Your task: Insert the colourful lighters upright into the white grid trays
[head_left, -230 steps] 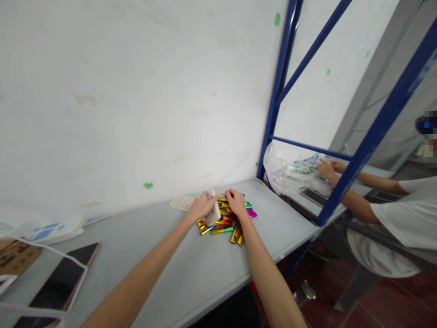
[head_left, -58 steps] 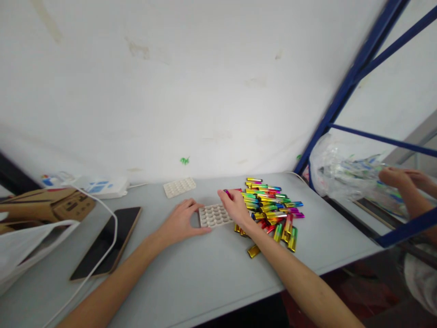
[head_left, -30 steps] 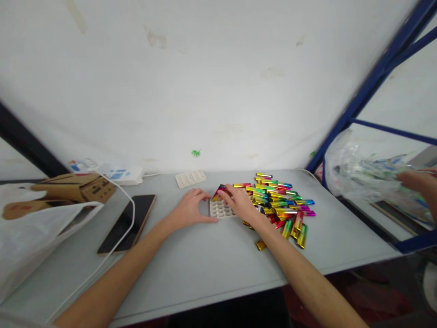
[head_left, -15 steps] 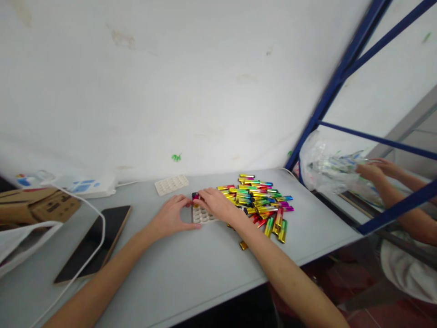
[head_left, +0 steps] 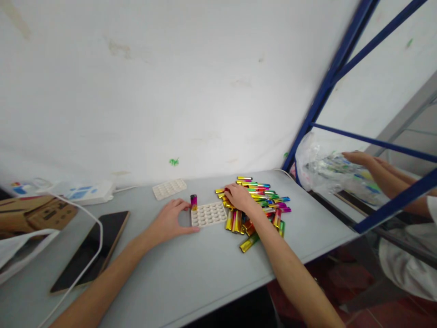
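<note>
A pale egg-crate-like tray (head_left: 209,215) with rows of small holes lies on the grey desk. One purple-and-gold lighter (head_left: 194,202) stands upright at its far left corner. My left hand (head_left: 170,218) spans the tray's left end, index finger at the far corner beside the lighter and thumb at the near corner. To the right is a loose pile of shiny lighters (head_left: 261,187) in gold, red, green, blue and purple. Over the pile's left side is my right hand (head_left: 238,197), fingers bent down and somewhat apart among the lighters; the fingertips are partly hidden.
A second pale tray (head_left: 170,188) lies near the wall. At left are a phone (head_left: 90,250), a white cable (head_left: 100,237), a cardboard box (head_left: 44,212) and a white device (head_left: 90,192). A blue metal frame (head_left: 321,105) stands at right; beyond it another person's hands (head_left: 358,158) are at plastic bags (head_left: 327,166).
My right hand has let go of the purple-and-gold lighter at the tray's corner and moved right onto the pile. My left hand stays at the tray. The other person's hands have shifted.
</note>
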`<action>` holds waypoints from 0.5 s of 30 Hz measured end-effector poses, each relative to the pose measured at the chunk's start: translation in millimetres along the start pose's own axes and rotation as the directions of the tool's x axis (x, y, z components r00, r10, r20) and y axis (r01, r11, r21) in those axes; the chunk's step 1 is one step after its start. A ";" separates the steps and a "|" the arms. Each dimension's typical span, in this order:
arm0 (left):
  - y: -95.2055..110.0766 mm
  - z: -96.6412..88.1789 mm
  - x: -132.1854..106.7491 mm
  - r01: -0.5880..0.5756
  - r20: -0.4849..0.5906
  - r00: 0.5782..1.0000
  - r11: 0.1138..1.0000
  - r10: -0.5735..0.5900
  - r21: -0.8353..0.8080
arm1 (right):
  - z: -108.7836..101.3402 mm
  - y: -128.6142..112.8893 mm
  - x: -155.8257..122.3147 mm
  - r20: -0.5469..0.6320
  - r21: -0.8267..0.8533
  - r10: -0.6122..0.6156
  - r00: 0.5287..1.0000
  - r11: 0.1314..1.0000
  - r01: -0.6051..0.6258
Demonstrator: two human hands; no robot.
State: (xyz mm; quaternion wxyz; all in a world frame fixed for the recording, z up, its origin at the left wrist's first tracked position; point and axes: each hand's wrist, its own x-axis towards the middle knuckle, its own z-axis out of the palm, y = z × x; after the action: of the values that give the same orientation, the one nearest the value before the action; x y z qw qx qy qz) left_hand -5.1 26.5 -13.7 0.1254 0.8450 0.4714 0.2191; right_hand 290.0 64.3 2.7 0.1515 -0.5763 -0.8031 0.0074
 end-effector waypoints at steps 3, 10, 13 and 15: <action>1.9 -1.4 -0.6 -0.012 0.005 1.000 1.000 0.012 0.000 | -10.1 9.4 -5.7 -0.086 0.016 0.024 0.996 1.000 -0.023; 5.2 -2.9 -0.8 0.006 0.017 1.000 1.000 -0.006 0.015 | -28.2 44.4 -14.5 0.068 0.016 0.028 0.997 0.999 -0.029; 4.1 -2.6 -0.6 0.005 0.018 1.000 1.000 -0.005 0.005 | -23.9 49.4 -14.6 0.061 0.039 0.012 0.998 0.999 -0.014; 3.4 -2.6 -0.6 0.001 0.018 1.000 1.000 -0.001 -0.003 | -20.5 49.5 -14.9 0.034 0.045 0.015 0.999 0.999 -0.017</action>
State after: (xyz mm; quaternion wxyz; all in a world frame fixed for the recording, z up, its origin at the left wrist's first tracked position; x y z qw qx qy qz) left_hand -4.1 24.2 -10.2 0.1312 0.8465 0.4703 0.2123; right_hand 345.1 63.7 9.5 0.1506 -0.5790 -0.8004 0.0365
